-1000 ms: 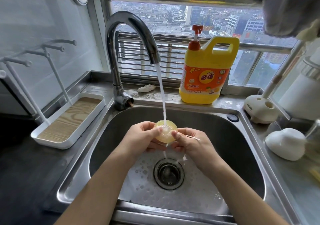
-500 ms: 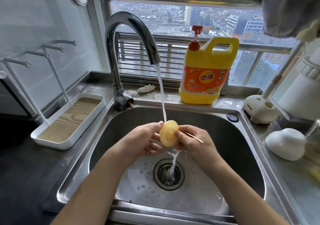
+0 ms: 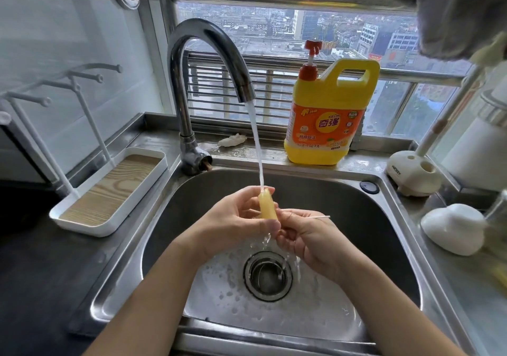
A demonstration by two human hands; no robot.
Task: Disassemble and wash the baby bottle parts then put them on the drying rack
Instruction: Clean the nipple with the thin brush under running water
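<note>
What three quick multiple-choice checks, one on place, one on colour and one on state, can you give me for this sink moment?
1. Where does the drying rack stand?
A. left of the sink
B. inside the sink
C. on the window ledge

2. What colour is the detergent jug?
A. blue
B. yellow
C. white

3. What is the tap doing?
A. shut off
B. dripping
C. running onto the yellowish silicone part

Answers: 1 A, its white tray sits on the counter left of the sink. 2 B, yellow body with an orange label. 3 C, a steady stream hits the part held by the left hand and right hand.
</note>
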